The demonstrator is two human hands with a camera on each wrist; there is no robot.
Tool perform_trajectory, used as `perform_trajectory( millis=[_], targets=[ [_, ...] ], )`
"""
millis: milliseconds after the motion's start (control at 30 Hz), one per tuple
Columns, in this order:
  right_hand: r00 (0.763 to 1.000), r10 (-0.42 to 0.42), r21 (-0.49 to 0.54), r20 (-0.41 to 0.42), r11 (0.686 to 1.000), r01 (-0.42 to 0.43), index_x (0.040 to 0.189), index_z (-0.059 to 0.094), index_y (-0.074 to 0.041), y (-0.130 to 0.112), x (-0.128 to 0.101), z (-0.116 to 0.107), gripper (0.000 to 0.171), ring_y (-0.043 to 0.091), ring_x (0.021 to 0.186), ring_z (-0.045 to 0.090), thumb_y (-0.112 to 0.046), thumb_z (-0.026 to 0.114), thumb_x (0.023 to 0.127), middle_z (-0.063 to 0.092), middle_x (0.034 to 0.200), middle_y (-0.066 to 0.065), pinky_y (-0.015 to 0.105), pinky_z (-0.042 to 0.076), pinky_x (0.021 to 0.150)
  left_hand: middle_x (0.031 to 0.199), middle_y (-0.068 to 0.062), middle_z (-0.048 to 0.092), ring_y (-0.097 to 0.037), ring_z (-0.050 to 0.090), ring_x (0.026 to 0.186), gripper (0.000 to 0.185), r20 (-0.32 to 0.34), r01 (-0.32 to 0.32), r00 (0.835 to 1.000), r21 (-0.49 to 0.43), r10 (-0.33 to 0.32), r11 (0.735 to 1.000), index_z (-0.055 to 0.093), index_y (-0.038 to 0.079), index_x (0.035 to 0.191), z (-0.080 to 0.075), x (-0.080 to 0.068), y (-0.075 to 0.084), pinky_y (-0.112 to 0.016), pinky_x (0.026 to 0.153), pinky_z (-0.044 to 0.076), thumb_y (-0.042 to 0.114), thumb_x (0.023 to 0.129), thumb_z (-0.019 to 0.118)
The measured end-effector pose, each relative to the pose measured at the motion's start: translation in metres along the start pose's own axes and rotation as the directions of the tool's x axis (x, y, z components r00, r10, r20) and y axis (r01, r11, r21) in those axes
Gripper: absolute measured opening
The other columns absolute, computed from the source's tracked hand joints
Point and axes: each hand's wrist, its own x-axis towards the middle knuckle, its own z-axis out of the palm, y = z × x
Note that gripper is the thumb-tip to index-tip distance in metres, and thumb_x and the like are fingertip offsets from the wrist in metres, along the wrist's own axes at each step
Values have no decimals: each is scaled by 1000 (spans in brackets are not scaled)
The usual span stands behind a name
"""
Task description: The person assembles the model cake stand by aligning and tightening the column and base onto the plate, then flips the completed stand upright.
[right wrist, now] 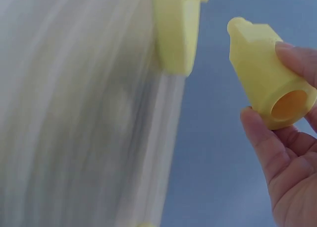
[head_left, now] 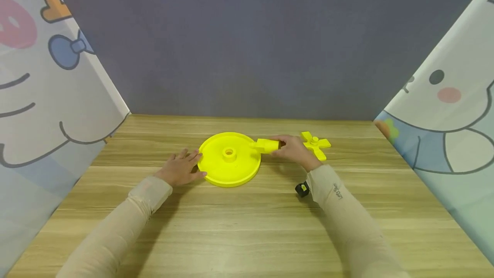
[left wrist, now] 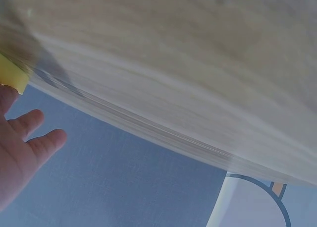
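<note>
A round yellow disc (head_left: pixel 216 164) with a raised rim and a central hub lies on the wooden table (head_left: pixel 247 226). My left hand (head_left: pixel 181 167) rests flat against the disc's left rim, fingers straight; in the left wrist view the left hand (left wrist: pixel 22 152) shows beside a yellow edge (left wrist: pixel 12 74). My right hand (head_left: pixel 294 151) grips a short yellow tube piece (head_left: pixel 267 145), holding it just above the disc's right rim. The right wrist view shows the tube piece (right wrist: pixel 265 73), hollow at one end, pinched between fingers (right wrist: pixel 260 138), with the disc (right wrist: pixel 176 31) edge-on beside it.
A yellow cross-shaped part (head_left: pixel 315 144) lies on the table right of my right hand. A small black and yellow object (head_left: pixel 302 189) sits by my right wrist. Cartoon-printed panels (head_left: pixel 46 98) flank both sides; a grey wall (head_left: pixel 247 42) stands behind.
</note>
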Motion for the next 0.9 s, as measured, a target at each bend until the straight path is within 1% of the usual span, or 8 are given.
perform_trajectory(
  millis=[133, 267, 367, 533, 633, 700, 767, 900],
  targets=[
    [999, -47, 11, 10, 999, 47, 129, 58, 2, -11, 3, 4, 52, 21, 77, 53, -7, 75, 81, 64, 94, 11, 33, 48, 69, 153, -20, 26, -50, 21, 137, 80, -2, -8, 1000, 12, 8, 1000, 33, 0, 147, 1, 1, 0, -68, 104, 21, 60, 95, 40],
    [994, -106, -9, 24, 994, 106, 129, 59, 2, -18, 10, 9, 51, 22, 82, 56, -7, 75, 82, 66, 106, 14, 36, 50, 75, 153, -21, 28, -50, 22, 137, 78, -10, -8, 1000, 11, 8, 1000, 34, -1, 147, 0, 1, 0, -68, 104, 21, 58, 96, 42],
    [992, -122, -46, 40, 991, 124, 129, 60, 0, -22, 15, 14, 51, 21, 86, 57, -11, 76, 82, 66, 113, 15, 36, 51, 77, 152, -21, 28, -51, 23, 136, 76, -15, -10, 1000, 13, 10, 1000, 34, -1, 146, 0, 1, 0, -68, 104, 22, 56, 96, 43],
    [991, -107, -89, 80, 989, 114, 130, 60, -3, -32, 23, 20, 52, 20, 87, 54, -16, 75, 82, 63, 122, 14, 34, 48, 79, 153, -21, 28, -50, 22, 136, 76, -2, 3, 1000, 8, -2, 1000, 33, -1, 147, -1, 1, 0, -68, 104, 21, 55, 96, 43],
    [989, -103, -96, 101, 989, 113, 131, 59, -3, -37, 28, 24, 53, 19, 84, 52, -16, 75, 82, 63, 122, 14, 34, 47, 79, 153, -21, 27, -50, 21, 137, 77, 6, 7, 1000, -2, -7, 1000, 32, -1, 147, -1, 0, 0, -68, 105, 20, 55, 96, 43],
    [989, -105, -102, 107, 988, 116, 130, 59, -2, -39, 30, 26, 52, 19, 86, 52, -15, 75, 82, 64, 122, 14, 33, 47, 81, 153, -21, 27, -51, 21, 137, 77, 9, 7, 1000, -10, -7, 1000, 32, -1, 147, -1, 0, 1, -68, 105, 20, 55, 96, 43],
    [989, -98, -101, 108, 989, 109, 129, 60, -2, -42, 32, 28, 51, 19, 85, 52, -16, 75, 82, 65, 119, 13, 33, 47, 81, 153, -22, 27, -51, 21, 137, 77, 10, 7, 1000, -13, -6, 1000, 32, -2, 147, -2, 0, 1, -68, 105, 20, 55, 96, 43],
    [994, -73, -26, 80, 997, 75, 125, 63, -3, -45, 36, 32, 49, 18, 82, 51, -17, 77, 81, 66, 106, 10, 30, 46, 75, 153, -21, 27, -50, 21, 137, 76, 11, 8, 1000, -9, -8, 1000, 32, -1, 147, -2, -1, 2, -68, 105, 20, 55, 97, 43]
  ],
)
